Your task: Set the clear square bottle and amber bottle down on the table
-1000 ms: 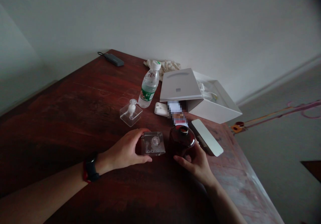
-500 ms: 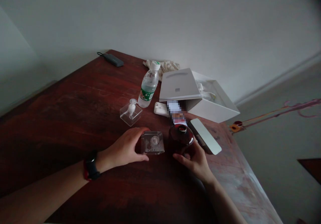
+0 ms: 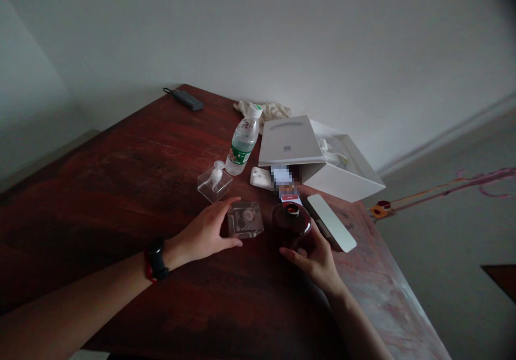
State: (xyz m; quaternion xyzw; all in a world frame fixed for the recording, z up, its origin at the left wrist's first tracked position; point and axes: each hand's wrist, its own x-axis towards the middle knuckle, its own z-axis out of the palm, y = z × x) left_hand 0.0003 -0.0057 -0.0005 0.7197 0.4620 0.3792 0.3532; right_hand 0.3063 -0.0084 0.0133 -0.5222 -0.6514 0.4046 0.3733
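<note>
My left hand is at the left side of a small clear square bottle, its thumb at the near edge and a finger at the far edge. Through the clear wall droplets and the round neck show. My right hand is closed round the right side of a dark brown bottle, whose uncapped mouth faces up. The two bottles are side by side with a small gap. Beyond the left hand, a white pump head rests in a clear square cover.
A water bottle with a green label stands behind the pump head. To its right are an open white box, a white small device and a long pale-topped case. A dark adapter and a crumpled cloth lie farther back.
The clear bottle and my left hand have shifted slightly away from me. My right hand keeps hold of the brown bottle, almost in place. The view has moved a little.
</note>
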